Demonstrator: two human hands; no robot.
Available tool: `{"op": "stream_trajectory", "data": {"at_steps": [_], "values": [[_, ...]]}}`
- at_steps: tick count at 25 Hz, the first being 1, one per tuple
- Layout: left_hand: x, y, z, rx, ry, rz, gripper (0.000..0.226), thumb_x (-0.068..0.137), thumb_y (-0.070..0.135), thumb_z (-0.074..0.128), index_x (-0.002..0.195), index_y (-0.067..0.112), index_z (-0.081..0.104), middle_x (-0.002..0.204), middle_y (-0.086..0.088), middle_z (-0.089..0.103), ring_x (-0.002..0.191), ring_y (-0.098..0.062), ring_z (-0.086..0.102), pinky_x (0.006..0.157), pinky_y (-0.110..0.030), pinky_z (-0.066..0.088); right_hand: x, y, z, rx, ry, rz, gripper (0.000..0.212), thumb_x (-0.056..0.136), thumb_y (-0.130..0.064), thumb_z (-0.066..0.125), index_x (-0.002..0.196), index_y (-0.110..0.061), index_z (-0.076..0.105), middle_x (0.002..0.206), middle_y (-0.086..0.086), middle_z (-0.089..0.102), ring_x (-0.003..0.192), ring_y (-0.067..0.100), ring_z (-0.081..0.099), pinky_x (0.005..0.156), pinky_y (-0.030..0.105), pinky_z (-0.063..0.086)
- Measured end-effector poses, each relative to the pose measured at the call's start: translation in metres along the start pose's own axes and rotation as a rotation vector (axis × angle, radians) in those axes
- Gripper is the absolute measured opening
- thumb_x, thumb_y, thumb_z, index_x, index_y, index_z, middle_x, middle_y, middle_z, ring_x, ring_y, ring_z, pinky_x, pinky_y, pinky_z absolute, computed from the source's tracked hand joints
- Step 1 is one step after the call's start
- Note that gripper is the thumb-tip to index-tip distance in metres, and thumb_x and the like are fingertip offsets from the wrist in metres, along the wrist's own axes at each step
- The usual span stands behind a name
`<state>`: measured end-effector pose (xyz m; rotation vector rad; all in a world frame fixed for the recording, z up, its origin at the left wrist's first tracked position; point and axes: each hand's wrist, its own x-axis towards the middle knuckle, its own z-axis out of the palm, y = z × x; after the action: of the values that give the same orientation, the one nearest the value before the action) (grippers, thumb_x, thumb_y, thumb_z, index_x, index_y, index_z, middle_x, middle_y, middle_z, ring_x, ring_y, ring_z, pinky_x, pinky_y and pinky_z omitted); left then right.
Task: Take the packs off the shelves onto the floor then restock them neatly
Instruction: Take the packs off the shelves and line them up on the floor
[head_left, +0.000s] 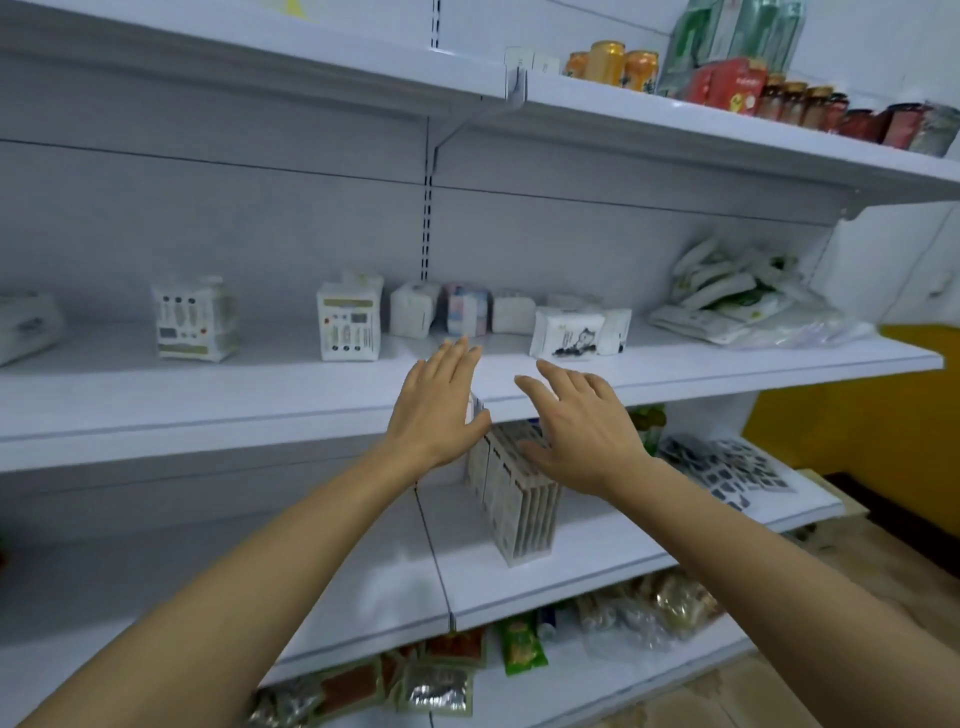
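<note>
1. Across the whole view: white metal shelving unit (208, 405), several tiers, looked at from just above the middle one.
2. Front and centre: bare left hand (441, 410) and bare right hand (582, 431), side by side but apart. Fingers straight and a bit spread on both, gripping nothing. Raised in front of the middle tier's front edge; can't tell whether touching it.
3. Far right of the middle tier: messy pile of white-and-green plastic bags (737, 301).
4. One tier down, directly behind the hands: upright row of flat beige cardboard boxes (519, 509), top end hidden by both hands.
5. Spread along the middle tier, all on the shelf and none on the floor: tall white printed pack (195, 322) toward the left, second tall white printed pack (349, 325) nearer the middle, pink-and-blue soft pack (467, 309) at the back, white soft pack with a black cat drawing (569, 332) just beyond the right fingertips.
6. Top tier, right side: orange drink cans (608, 62), then brown-lidded glass jars (800, 104) in a line.
7. Bottom tier: small foil snack packets (441, 686), lying loose.
</note>
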<state>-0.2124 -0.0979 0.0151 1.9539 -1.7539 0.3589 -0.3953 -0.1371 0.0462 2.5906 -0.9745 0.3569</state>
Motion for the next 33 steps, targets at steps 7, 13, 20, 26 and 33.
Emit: {"op": "stream_trajectory", "data": {"at_steps": [7,13,20,26,33], "values": [[0.084,-0.054,0.046,-0.046,-0.04,-0.065,0.076,0.094,0.044,0.049,0.153,0.017,0.01,0.162,-0.003,0.007,0.149,-0.02,0.007,0.119,-0.037,0.014,0.109,0.03,0.046,0.004,0.002,-0.018,0.064,0.093,-0.048,0.049,0.146,-0.021,0.027,0.154,0.008,0.027,0.139,0.027,0.029,0.115,0.041,0.017],[0.122,-0.073,0.069,-0.121,-0.025,-0.13,0.075,0.091,0.041,0.055,0.152,0.02,0.016,0.159,-0.003,0.019,0.144,-0.022,0.02,0.114,-0.04,0.029,0.19,0.056,0.071,0.008,0.034,-0.07,0.059,0.091,-0.049,0.048,0.141,-0.021,0.035,0.142,0.006,0.043,0.13,0.026,0.04,0.11,0.041,0.026],[0.21,-0.066,0.102,-0.243,0.063,-0.289,0.072,0.087,0.029,0.063,0.149,0.014,0.028,0.147,-0.012,0.037,0.131,-0.03,0.039,0.102,-0.037,0.039,0.272,0.113,0.088,0.103,0.163,-0.207,0.045,0.083,-0.036,0.061,0.117,-0.008,0.06,0.112,0.016,0.06,0.102,0.037,0.058,0.09,0.042,0.039],[0.275,-0.071,0.139,-0.001,0.092,-0.466,0.076,0.091,0.046,0.055,0.152,0.02,0.018,0.158,-0.007,0.023,0.145,-0.027,0.021,0.115,-0.042,0.025,0.316,0.182,0.101,0.179,0.115,-0.253,0.039,0.093,-0.044,0.048,0.126,-0.023,0.052,0.128,0.003,0.054,0.117,0.025,0.05,0.101,0.037,0.032],[0.292,-0.053,0.155,0.093,0.175,-0.677,0.048,0.092,0.037,0.056,0.135,0.017,0.044,0.136,-0.007,0.045,0.12,-0.029,0.05,0.089,-0.036,0.041,0.353,0.221,0.132,0.187,0.186,-0.406,0.038,0.091,-0.045,0.051,0.121,-0.022,0.057,0.121,0.001,0.059,0.111,0.022,0.054,0.099,0.037,0.033]]}}
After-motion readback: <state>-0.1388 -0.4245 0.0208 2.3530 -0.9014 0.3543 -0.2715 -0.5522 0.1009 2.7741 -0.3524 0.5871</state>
